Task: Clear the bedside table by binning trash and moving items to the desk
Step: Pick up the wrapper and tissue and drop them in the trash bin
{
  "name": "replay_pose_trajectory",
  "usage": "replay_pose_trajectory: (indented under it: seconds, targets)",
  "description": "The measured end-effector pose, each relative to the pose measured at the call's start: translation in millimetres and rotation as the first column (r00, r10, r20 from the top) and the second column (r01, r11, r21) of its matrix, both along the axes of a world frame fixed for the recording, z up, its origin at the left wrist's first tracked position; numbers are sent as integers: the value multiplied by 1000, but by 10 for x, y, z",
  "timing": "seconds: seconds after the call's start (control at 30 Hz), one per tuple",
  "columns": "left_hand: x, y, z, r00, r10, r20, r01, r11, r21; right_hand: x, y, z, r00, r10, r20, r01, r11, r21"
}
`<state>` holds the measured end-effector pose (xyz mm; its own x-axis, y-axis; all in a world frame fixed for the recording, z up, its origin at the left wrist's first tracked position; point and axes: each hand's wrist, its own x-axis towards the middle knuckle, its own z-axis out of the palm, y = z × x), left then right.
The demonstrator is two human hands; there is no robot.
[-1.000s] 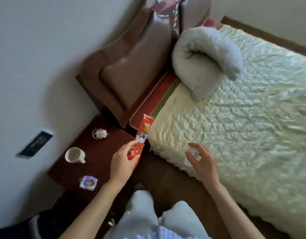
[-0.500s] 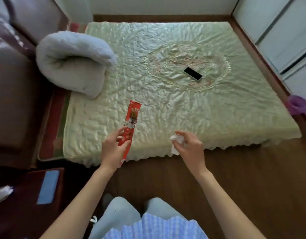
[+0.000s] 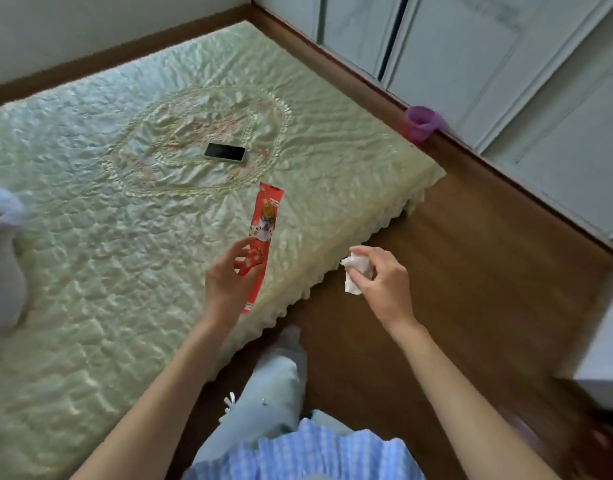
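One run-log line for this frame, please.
left hand: holds red snack wrapper | right hand: holds crumpled tissue | purple bin: ahead

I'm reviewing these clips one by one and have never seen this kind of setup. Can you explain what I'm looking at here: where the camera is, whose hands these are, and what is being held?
There is no machine here. A person wears one wide-angle camera on the head, which looks forward and down, so you see their own arms, legs and a blue checked garment at the bottom.

The left hand pinches a long red snack wrapper, held upright over the edge of the bed. The right hand grips a crumpled white tissue above the wooden floor.

On the bed's pale green quilted cover lies a black phone, untouched. A small purple bin stands on the floor by the white cupboard doors, beyond the bed's corner. Part of a rolled white blanket shows at the left edge. The bedside table is out of view.
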<state>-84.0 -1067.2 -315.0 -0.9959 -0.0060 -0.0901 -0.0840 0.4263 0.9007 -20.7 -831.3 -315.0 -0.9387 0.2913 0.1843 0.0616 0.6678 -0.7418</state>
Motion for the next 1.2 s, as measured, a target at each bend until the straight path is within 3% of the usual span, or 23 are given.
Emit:
replay_pose_trajectory:
  seconds: [0.3, 0.63, 0.87, 1.07, 1.2]
  targets:
    - [-1281, 1067, 91, 952, -304, 13, 304, 952, 14, -591, 825, 129, 950, -303, -75, 309, 946, 98]
    - [-2129, 2380, 181, 821, -571, 8, 571, 820, -37, -881, 1820, 113, 794, -601, -96, 608, 788, 99]
    - [-2380, 3634, 131, 760, -649, 21, 649, 757, -75, -938, 2947, 23, 727, -685, -54, 687, 723, 77]
    - [-2512, 4785, 177, 768, -640, 22, 639, 764, -93, -1108, 4104, 82, 729, -683, -40, 684, 728, 48]
    - [-2608, 5423, 221, 780, -626, 19, 624, 774, -102, -1271, 4830, 161, 786, -615, -61, 618, 778, 114]
